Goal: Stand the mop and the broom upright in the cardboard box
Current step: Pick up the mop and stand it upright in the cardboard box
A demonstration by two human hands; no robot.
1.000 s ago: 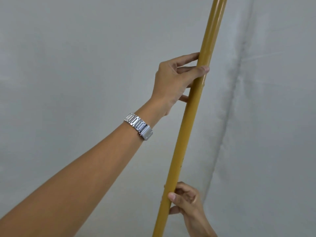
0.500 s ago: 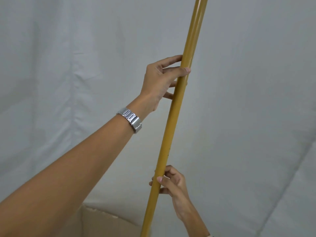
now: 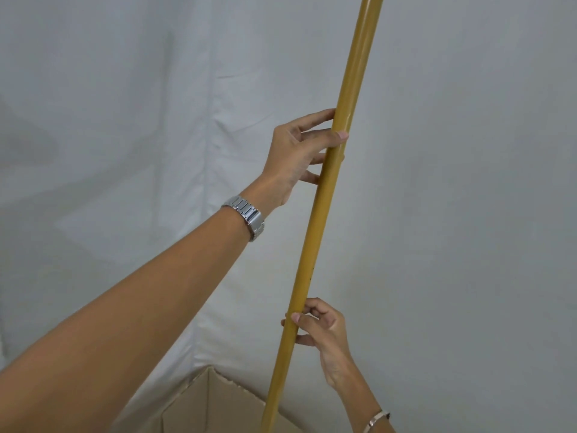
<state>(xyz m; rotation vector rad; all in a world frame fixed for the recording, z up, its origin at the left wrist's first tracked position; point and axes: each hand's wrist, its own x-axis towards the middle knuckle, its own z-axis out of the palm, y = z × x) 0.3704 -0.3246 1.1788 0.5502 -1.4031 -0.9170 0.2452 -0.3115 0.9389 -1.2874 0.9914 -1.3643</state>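
A long yellow-brown pole [image 3: 315,235], the handle of the mop or the broom, runs nearly upright from the top edge down to the bottom edge, leaning slightly right at the top. Its head is out of view, so I cannot tell which tool it is. My left hand [image 3: 296,154], with a metal watch on its wrist, grips the pole high up. My right hand [image 3: 324,335] holds it lower down, thumb across the front. The pole's lower part passes in front of the cardboard box [image 3: 203,407], whose open top corner shows at the bottom.
A white cloth backdrop [image 3: 452,214] with creases fills the whole background behind the pole and the box. A thin bracelet [image 3: 376,420] sits on my right wrist.
The view has tilted downward, so the cardboard box corner has come into sight at the bottom. Both hands keep their grip on the pole, which stays nearly upright.
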